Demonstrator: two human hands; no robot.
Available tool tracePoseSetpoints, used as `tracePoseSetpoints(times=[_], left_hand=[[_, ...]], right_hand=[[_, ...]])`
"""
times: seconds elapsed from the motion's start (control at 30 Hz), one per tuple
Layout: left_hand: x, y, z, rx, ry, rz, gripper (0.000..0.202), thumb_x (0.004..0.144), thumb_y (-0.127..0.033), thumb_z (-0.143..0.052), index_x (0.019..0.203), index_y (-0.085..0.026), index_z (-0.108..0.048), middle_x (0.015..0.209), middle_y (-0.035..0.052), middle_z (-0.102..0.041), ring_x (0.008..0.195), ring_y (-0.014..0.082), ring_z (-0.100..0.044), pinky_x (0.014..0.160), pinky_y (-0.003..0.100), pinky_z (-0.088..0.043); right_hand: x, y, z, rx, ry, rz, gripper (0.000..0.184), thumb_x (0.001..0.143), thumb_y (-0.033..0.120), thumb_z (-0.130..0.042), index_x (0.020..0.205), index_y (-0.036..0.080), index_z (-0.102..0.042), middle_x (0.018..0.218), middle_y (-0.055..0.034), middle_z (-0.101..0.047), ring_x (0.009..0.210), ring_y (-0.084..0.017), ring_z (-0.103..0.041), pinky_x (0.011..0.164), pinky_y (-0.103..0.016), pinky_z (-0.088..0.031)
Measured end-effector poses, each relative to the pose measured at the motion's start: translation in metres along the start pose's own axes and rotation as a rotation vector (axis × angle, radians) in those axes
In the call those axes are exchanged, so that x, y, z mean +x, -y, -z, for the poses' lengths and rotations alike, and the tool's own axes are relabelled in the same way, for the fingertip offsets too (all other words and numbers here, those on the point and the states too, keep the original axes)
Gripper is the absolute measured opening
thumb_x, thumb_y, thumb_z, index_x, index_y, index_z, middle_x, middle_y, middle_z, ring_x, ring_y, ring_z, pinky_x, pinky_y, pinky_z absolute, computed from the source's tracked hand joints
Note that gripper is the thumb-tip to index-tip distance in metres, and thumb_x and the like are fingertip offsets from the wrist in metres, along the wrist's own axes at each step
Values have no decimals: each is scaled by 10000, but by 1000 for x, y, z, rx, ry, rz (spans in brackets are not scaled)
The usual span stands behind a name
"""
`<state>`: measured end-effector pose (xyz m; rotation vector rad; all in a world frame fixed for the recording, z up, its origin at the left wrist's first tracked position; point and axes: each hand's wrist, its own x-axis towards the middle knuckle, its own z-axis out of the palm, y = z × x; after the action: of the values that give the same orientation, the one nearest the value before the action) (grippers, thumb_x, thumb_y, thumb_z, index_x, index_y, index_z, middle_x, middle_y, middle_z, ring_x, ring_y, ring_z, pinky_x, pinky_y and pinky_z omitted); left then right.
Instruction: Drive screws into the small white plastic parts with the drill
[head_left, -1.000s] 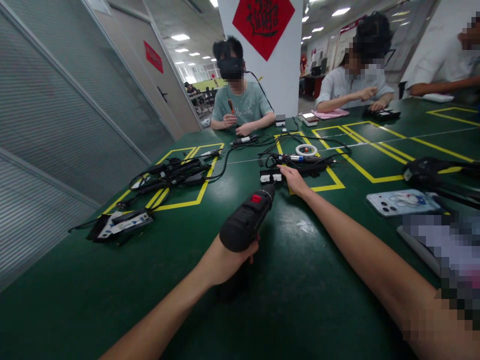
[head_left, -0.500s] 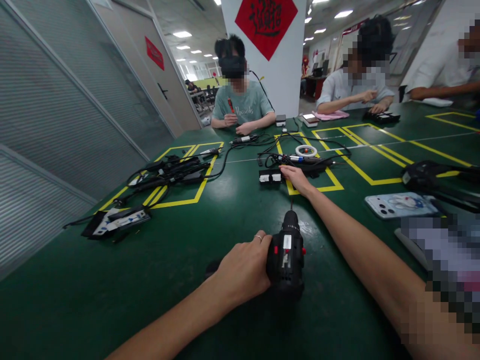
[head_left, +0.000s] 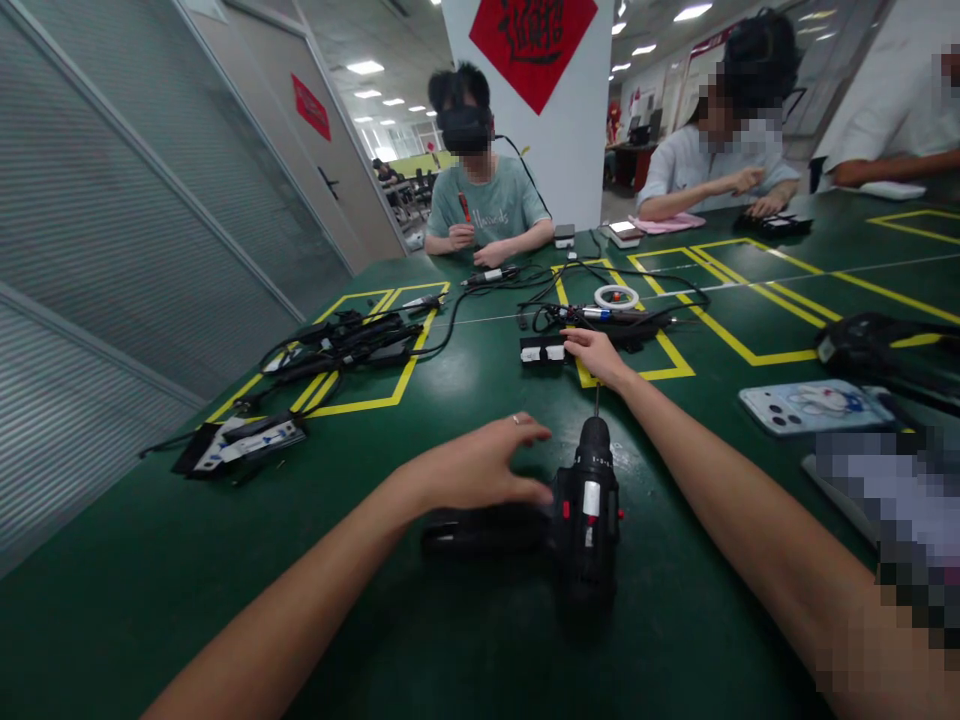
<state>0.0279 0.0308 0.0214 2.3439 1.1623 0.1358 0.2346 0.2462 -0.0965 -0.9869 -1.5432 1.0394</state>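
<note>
A black power drill (head_left: 589, 540) lies on its side on the green table, its bit pointing away from me and its handle to the left. My left hand (head_left: 480, 462) is open just above the handle, thumb and fingers apart, with the thumb tip close to the drill body. Farther out, my right hand (head_left: 598, 357) has its fingers closed at the right end of a small black case with white blocks (head_left: 543, 351) in its front. The case rests on the table; the far side of this grip is partly hidden.
Black cables and tools (head_left: 352, 340) lie at the left, near a black-and-white pouch (head_left: 247, 440). Behind my right hand are a screwdriver-like tool (head_left: 600, 315) and a white ring (head_left: 616, 297). A phone (head_left: 814, 405) lies right. Co-workers sit across the table (head_left: 360, 600).
My left hand has let go of the drill and lifted off it, its fingers spreading. The drill now lies by itself. My right hand stays at the black case.
</note>
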Motion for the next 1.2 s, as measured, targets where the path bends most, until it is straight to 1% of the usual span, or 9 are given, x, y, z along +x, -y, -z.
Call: tracePoseSetpoints(times=[0.1, 0.2, 0.3, 0.4, 0.53, 0.9, 0.97, 1.1, 1.2], left_hand=[[44, 38, 7, 296, -420, 2, 568, 823, -423, -702, 1311, -191, -528, 1321, 131, -546, 1192, 297, -548, 1036, 445, -432], [92, 75, 6, 477, -629, -83, 641, 777, -306, -766, 1335, -153, -490, 1342, 173, -531, 1225, 324, -523, 1037, 474, -442], [124, 98, -1, 506, -611, -156, 586, 767, -212, -769, 1295, -149, -524, 1311, 166, -567, 1226, 317, -532, 1054, 465, -443], [137, 112, -12, 496, -595, -184, 473, 803, -168, -719, 1248, -156, -559, 1244, 141, -604, 1169, 288, -576, 1016, 429, -487], [137, 120, -22, 461, -664, -170, 507, 855, -161, -652, 1334, -150, -487, 1313, 151, -544, 1196, 268, -562, 1013, 402, -502], [133, 125, -26, 465, -760, -204, 419, 899, -206, -606, 1309, -152, -536, 1199, 151, -611, 1135, 271, -592, 978, 425, -522], [132, 124, -26, 452, -792, -215, 447, 912, -223, -593, 1345, -155, -506, 1212, 154, -618, 1148, 265, -588, 988, 420, -516], [131, 122, -26, 419, -880, -214, 454, 923, -243, -584, 1358, -168, -480, 1234, 150, -629, 1169, 259, -581, 1005, 425, -498], [130, 119, -26, 407, -929, -213, 412, 925, -285, -586, 1313, -163, -516, 1213, 153, -644, 1158, 271, -582, 1003, 441, -487]], right_hand=[[0, 0, 0, 27, 2, -17, 333, 791, 133, -620, 1111, 116, -711, 1089, -122, -736, 1031, -204, -684, 989, -368, -496], [2, -3, -1, 42, 34, 6, 294, 791, 102, -587, 1052, 119, -719, 1038, -101, -749, 980, -191, -697, 982, -370, -502], [4, -5, -2, 49, 47, 27, 272, 784, 90, -578, 1012, 128, -722, 1007, -81, -752, 957, -181, -698, 977, -362, -504], [3, -5, -3, 50, 40, 10, 251, 782, 106, -592, 996, 128, -721, 988, -79, -752, 926, -179, -697, 956, -361, -513], [1, 0, -5, 40, 26, 5, 211, 783, 184, -651, 973, 127, -722, 953, -80, -751, 884, -184, -693, 913, -353, -529], [0, 5, -6, -25, 4, 1, 180, 762, 184, -642, 909, 124, -727, 886, -75, -748, 836, -191, -684, 873, -351, -528], [3, 7, -3, -11, -50, 15, 197, 766, 234, -638, 900, 120, -727, 887, -82, -742, 844, -201, -676, 864, -358, -526], [11, 28, 2, -20, -271, 99, 251, 775, 256, -560, 926, 128, -714, 846, -58, -707, 789, -185, -640, 806, -345, -529], [9, 53, -4, -53, -117, 154, 284, 738, 190, -523, 950, 127, -700, 798, -28, -670, 719, -156, -603, 736, -301, -523]])
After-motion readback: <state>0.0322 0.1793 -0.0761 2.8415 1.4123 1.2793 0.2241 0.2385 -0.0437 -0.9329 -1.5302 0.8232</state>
